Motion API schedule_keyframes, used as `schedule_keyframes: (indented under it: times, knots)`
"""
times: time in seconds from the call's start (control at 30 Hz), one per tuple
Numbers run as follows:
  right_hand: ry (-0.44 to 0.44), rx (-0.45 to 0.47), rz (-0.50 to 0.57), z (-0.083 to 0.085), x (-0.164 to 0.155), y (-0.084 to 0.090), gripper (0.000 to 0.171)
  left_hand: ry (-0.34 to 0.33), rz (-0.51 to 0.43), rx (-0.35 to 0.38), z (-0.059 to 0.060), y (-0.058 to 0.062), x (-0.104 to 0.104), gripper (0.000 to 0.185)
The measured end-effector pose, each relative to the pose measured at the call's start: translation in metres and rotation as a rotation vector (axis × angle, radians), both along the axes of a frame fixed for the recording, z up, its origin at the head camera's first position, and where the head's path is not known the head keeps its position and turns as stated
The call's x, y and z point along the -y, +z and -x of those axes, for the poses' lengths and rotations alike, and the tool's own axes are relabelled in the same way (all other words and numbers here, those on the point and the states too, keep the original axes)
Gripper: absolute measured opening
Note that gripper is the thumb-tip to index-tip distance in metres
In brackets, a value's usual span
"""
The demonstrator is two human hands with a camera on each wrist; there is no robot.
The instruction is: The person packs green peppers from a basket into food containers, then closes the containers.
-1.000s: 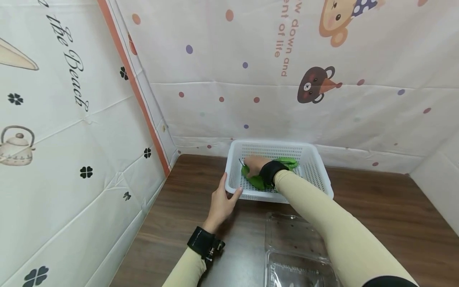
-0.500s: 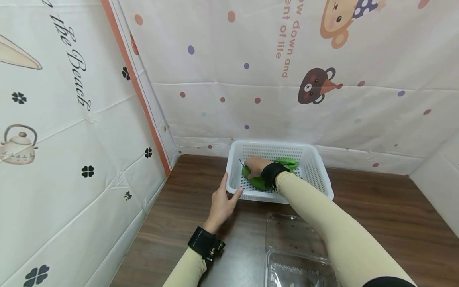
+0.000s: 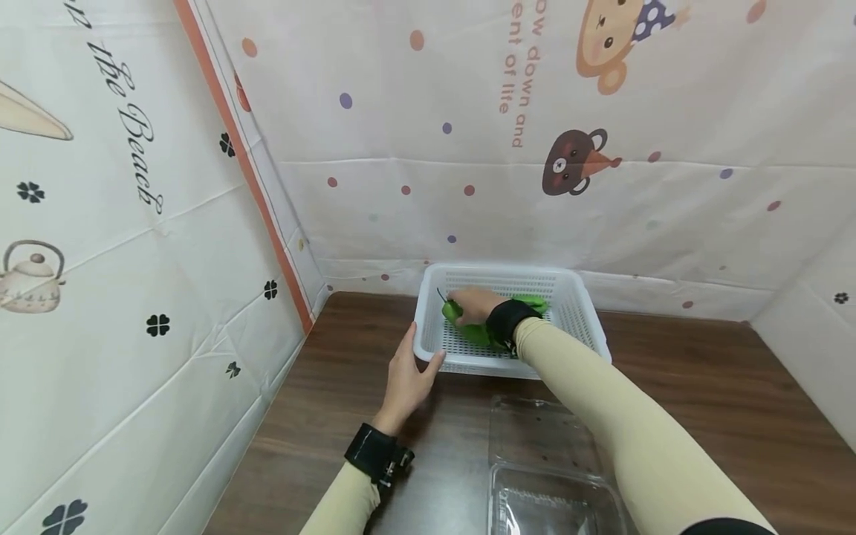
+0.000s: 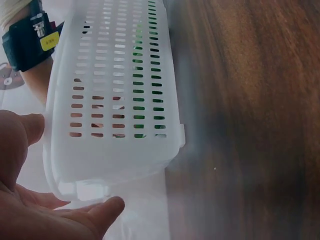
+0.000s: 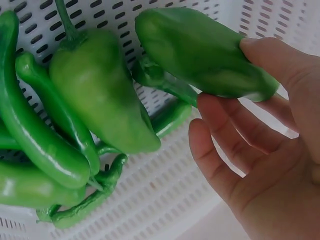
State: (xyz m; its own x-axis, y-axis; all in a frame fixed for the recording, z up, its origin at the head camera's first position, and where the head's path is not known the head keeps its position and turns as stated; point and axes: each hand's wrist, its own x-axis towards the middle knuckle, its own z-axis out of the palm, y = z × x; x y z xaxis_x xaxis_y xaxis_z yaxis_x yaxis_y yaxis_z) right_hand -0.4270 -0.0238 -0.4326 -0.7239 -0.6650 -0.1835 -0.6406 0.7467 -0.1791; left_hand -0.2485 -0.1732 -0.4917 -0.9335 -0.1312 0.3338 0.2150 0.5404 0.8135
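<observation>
In the right wrist view, my right hand (image 5: 270,130) pinches a thick green pepper (image 5: 200,55) between thumb and fingers, over a white plastic basket (image 3: 511,371). Beside it in the basket lies a broad, wrinkled green pepper (image 5: 100,85) with a long stem. Several slimmer green chili peppers (image 5: 45,125) are heaped to its left. My left hand (image 3: 404,383) grips the basket's front left corner, thumb and fingers on either side of the corner. From the head, my right hand and wrist cover part of the peppers.
A clear plastic clamshell box (image 3: 545,468) lies unfolded on the brown wooden table (image 3: 307,416) in front of the basket, partly under my right sleeve. Behind the basket and to the left rise walls covered with a printed white sheet (image 3: 401,223).
My right hand has shifted slightly towards the back of the basket, with the pepper at its fingertips. My left hand keeps its hold on the corner. The head view has turned a little.
</observation>
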Motion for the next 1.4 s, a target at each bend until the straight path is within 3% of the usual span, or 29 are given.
schedule_keyframes:
  times: [0.4,0.73,1.03,1.4]
  knots:
    - [0.099,-0.105,0.134,-0.014,-0.031,0.031,0.059,0.023,0.096,-0.063,-0.014,0.014,-0.007,0.085]
    - [0.139,-0.142,0.199,-0.043,-0.062,0.062,0.064,-0.006,0.143,-0.136,-0.028,0.019,-0.019,0.084]
    - [0.209,-0.2,0.254,-0.077,-0.096,0.072,0.066,-0.109,0.129,-0.095,-0.05,0.022,-0.03,0.089]
    - [0.231,-0.27,0.326,-0.114,-0.122,0.071,0.065,-0.222,0.166,-0.071,-0.077,0.021,-0.043,0.092]
